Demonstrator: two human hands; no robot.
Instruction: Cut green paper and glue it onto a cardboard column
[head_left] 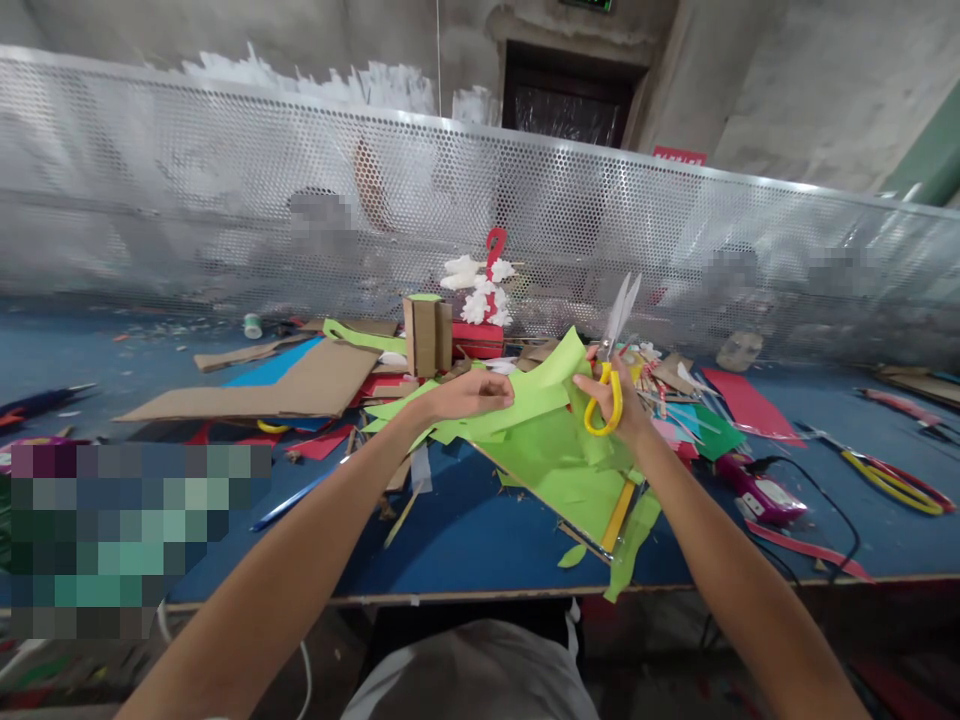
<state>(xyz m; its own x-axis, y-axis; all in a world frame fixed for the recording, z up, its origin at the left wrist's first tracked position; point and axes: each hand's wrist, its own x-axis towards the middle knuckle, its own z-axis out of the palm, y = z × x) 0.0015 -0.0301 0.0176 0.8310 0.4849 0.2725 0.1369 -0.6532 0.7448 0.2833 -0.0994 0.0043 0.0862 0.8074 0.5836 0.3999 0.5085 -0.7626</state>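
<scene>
Green paper (534, 402) is held above the middle of the counter (450, 545). Scissors (607, 347) are gripped blades-up in the right hand (632, 402); the left hand (471, 392) is curled beside the paper, its grip impossible to tell. Near the back edge, a clear container (739, 351) is seen, contents indistinct.

legible text: none | red sign (679, 156): characters too blurred to read | green sign (592, 4): cut off, unreadable

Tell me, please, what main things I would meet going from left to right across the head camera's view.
Dark blue pointed tool → small white container → left hand → yellow-handled scissors → purple device with a black cable → pink-handled tool.
</scene>
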